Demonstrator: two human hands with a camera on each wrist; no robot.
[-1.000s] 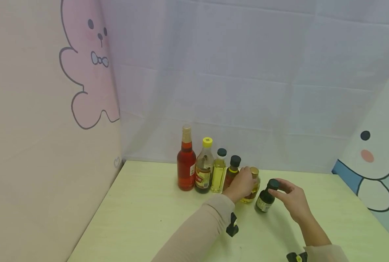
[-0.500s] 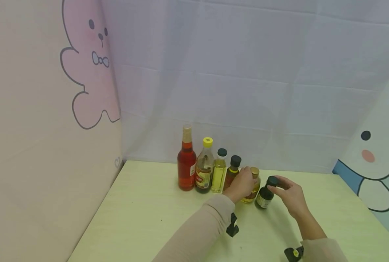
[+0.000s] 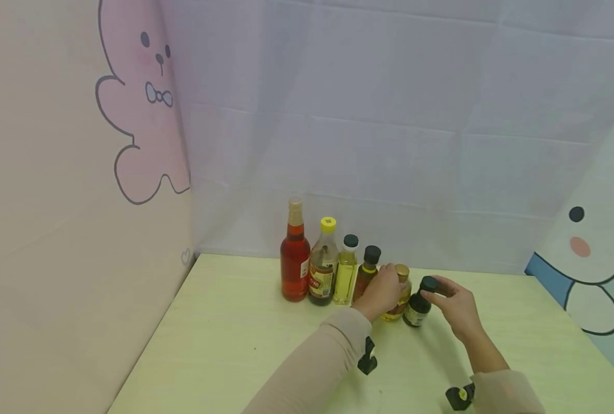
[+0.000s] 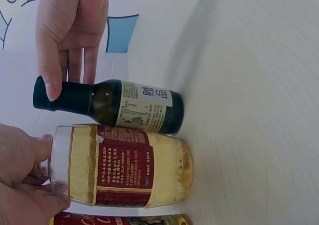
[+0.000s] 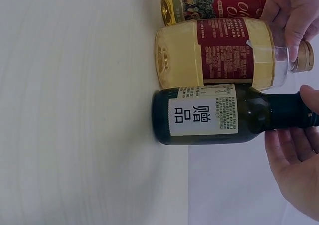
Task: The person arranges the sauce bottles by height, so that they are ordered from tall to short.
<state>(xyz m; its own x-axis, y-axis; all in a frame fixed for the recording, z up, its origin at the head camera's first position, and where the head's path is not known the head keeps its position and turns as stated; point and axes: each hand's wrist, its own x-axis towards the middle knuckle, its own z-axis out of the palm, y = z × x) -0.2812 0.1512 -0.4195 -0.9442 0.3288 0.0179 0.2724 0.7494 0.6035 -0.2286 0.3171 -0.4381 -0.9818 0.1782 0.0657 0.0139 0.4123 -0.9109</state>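
My right hand point(image 3: 457, 305) pinches the dark green bottle point(image 5: 209, 116) by its neck and cap, thumb on one side and fingers on the other. That small bottle stands on the table with a white label facing the wrist cameras. Close beside it is a clear bottle of yellow oil point(image 4: 124, 165) with a red label and gold cap. My left hand point(image 3: 384, 292) grips this oil bottle at its neck. In the head view the left hand hides part of the oil bottle and of the dark-capped bottle point(image 3: 371, 261) to its left.
Leftward the row continues with a slim yellow oil bottle point(image 3: 345, 276), a yellow-capped bottle point(image 3: 322, 270) and a tall red bottle point(image 3: 295, 264). They stand near the back edge of the pale table point(image 3: 224, 333). A white cloth point(image 3: 369, 115) hangs behind.
My right hand has brought the dark green bottle left and slightly back, up against the yellow oil bottle, and it now leans less. The left hand has stayed in place.
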